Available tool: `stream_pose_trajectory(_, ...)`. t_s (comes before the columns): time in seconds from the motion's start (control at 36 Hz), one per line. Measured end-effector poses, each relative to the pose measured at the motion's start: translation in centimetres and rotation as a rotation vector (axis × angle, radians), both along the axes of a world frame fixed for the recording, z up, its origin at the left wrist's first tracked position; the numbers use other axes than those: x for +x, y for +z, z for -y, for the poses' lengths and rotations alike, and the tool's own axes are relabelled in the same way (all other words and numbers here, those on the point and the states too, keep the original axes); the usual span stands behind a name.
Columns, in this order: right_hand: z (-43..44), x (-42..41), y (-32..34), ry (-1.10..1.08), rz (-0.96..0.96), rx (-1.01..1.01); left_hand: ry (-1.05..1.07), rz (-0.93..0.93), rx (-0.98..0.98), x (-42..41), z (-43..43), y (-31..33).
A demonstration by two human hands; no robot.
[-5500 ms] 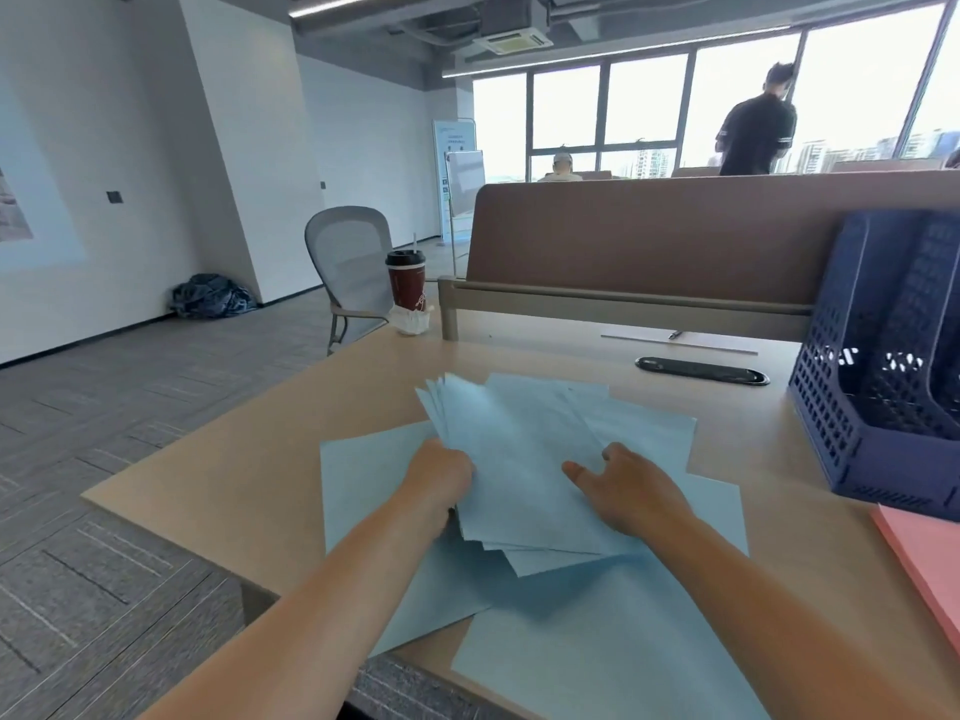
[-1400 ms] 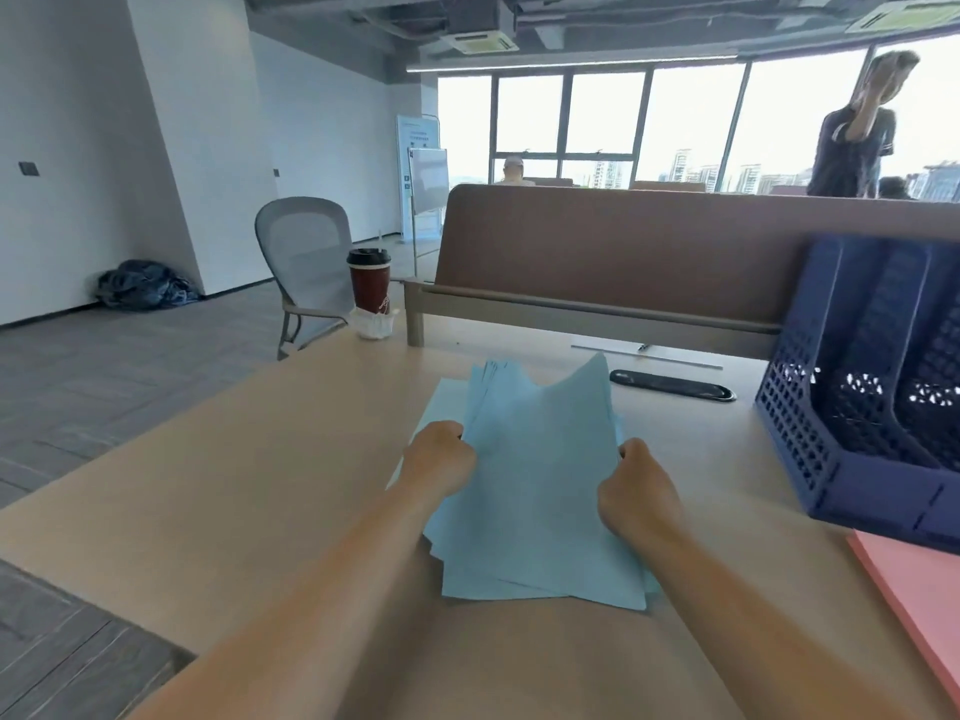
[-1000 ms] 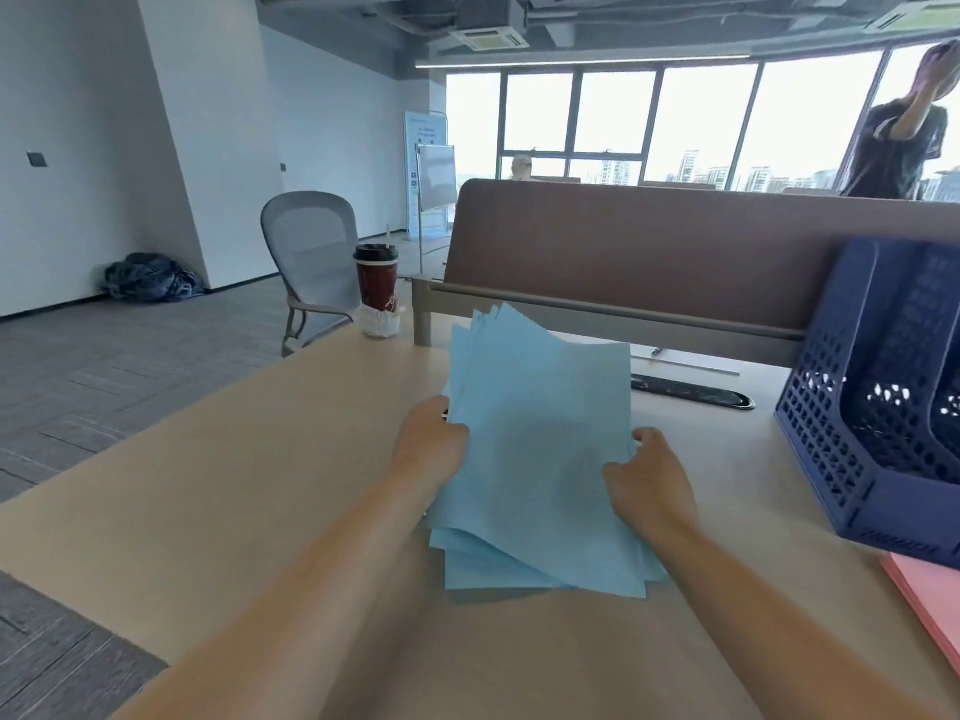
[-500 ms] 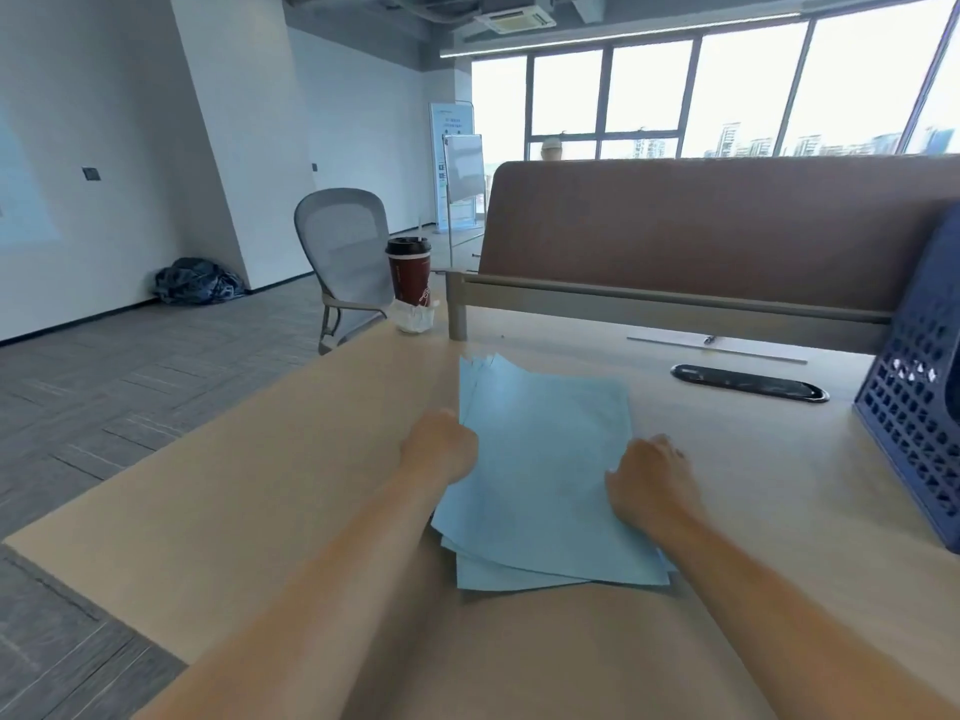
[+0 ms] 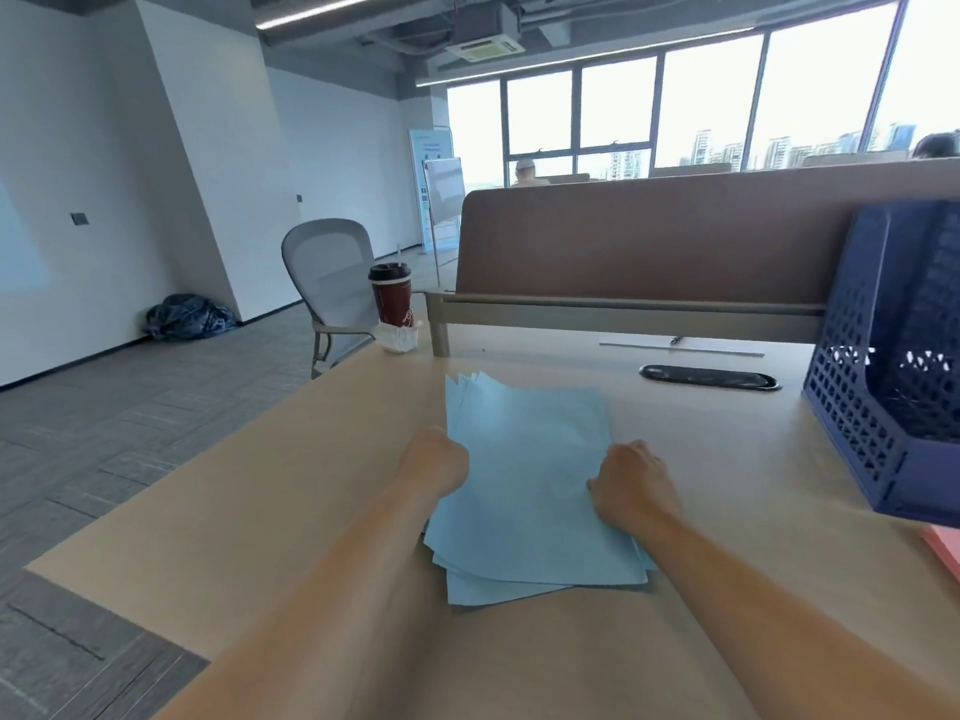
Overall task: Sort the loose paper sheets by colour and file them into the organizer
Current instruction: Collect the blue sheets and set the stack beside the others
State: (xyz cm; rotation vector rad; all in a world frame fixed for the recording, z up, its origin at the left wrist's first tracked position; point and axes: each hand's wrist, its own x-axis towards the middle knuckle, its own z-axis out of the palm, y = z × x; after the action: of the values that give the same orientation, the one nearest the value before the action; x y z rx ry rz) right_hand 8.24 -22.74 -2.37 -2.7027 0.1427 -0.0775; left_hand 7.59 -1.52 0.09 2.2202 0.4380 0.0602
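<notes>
Blue paper sheets [image 5: 530,485] lie in one rough stack on the table [image 5: 260,501], at the centre of the frame, right in front of you. The far corners fan out slightly and the near edges are staggered, so the stack is not yet square.

Your left hand [image 5: 434,457] is curled against the stack's left edge, and your right hand [image 5: 631,480] is curled over its right edge. Both appear to grip the paper from opposite sides. That hold looks meant to keep the sheets together and even them up as a single colour group.

Your dark blue mesh organizer [image 5: 893,366] stands at the right edge of the frame, its open slots turned toward you. It sits well apart from the stack, so filing seems to be the coming step. A corner of pink sheets [image 5: 943,550] shows at lower right, just beside the organizer. A lidded coffee cup [image 5: 392,298] stands at the table's far left corner, clear of the work.
</notes>
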Motion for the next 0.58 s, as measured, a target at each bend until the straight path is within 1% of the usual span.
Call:
stream_pose_trajectory(0.08, 0.0, 0.0, 0.4, -0.018, -0.009, 0.038, 0.023, -0.005, 0.033, 0.2, 0.2, 0.2)
stream_pose_trajectory(0.14, -0.2, 0.0, 0.5, -0.031, -0.011, 0.053, 0.049, 0.005, 0.002, 0.4, 0.2, 0.2)
stream_pose_trajectory(0.19, -0.4, 0.1, 0.6, -0.047, -0.009, 0.059, 0.073, 0.013, -0.042, 0.8, 0.1, 0.3)
stream_pose_trajectory(0.28, -0.7, 0.2, 0.8, -0.079, -0.011, 0.057, 0.088, 0.028, -0.173, 1.4, -0.3, 0.2)
stream_pose_trajectory(0.47, -0.9, 0.1, 0.6, -0.077, 0.007, 0.044, 0.058, -0.080, -0.216, 1.9, -1.4, -1.4)
stream_pose_trajectory(0.53, -0.5, 0.1, 0.6, -0.078, 0.009, 0.080, 0.036, -0.070, -0.242, 1.8, -1.7, -2.2)
stream_pose_trajectory(0.58, 0.0, 0.0, 0.6, -0.073, 0.010, 0.133, 0.003, -0.066, -0.249, 0.7, -1.2, -1.7)
